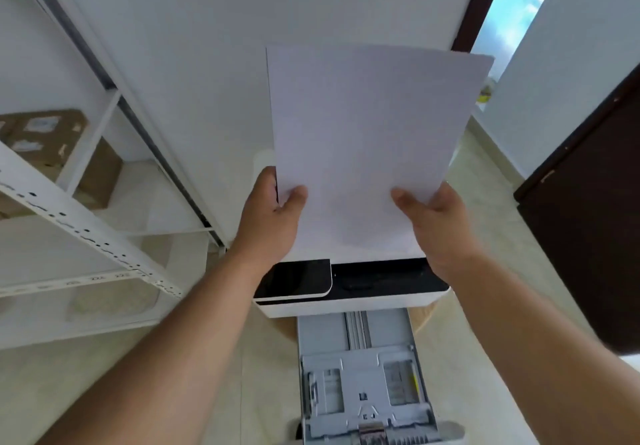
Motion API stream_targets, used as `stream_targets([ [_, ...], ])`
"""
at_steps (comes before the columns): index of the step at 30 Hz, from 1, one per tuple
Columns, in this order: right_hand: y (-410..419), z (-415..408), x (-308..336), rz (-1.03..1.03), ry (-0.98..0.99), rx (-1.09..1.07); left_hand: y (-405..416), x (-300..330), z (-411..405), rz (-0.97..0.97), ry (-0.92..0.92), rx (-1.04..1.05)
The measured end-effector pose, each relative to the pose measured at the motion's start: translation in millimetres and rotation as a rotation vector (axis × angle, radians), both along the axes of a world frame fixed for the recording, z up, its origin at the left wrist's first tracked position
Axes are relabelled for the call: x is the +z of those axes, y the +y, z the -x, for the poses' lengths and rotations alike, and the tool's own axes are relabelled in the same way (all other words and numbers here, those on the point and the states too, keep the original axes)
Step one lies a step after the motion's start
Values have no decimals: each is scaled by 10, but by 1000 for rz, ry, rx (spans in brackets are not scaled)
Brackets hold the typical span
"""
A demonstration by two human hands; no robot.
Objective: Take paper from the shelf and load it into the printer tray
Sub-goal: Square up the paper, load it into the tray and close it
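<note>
Holding the paper [367, 139] upright above the printer [349, 301], left hand [273, 212] and right hand [436, 223] pinching its lower corners. Printer tray [363, 379] pulled out below, empty. Could fan or buckle on the descent; could snag the tray guides if lowered skewed.

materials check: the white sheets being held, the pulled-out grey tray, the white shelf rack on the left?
White sheets of paper: thin matte paper; they flex slightly between left hand and right hand.
Pulled-out grey printer tray: looks like moulded plastic, dull finish, with ribs and sliding guides.
White slotted shelf rack: probably painted metal, judging by the punched slots along its thin upright; can't confirm.
</note>
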State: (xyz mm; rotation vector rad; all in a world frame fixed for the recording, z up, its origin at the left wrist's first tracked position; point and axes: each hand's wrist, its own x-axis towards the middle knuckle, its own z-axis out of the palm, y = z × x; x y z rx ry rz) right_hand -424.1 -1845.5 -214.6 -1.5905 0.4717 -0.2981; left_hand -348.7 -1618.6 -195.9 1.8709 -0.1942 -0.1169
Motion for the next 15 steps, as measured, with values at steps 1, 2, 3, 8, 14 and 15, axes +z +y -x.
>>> stream_targets([
  [1,8,133,4,-24,7,5,73,19,78,77,49,-34],
  [2,25,275,4,-54,20,10,137,25,169,156,124,-75],
  [3,46,415,-15,-82,40,18,192,-3,263,218,204,-123],
  [8,196,1019,-376,-152,203,-3,334,-390,900,319,582,-179],
  [14,315,1765,-986,-265,436,29,454,-1072,1727,171,707,-146],
  [15,310,1891,-1083,-270,479,47,452,-1183,1868,155,732,-139],
])
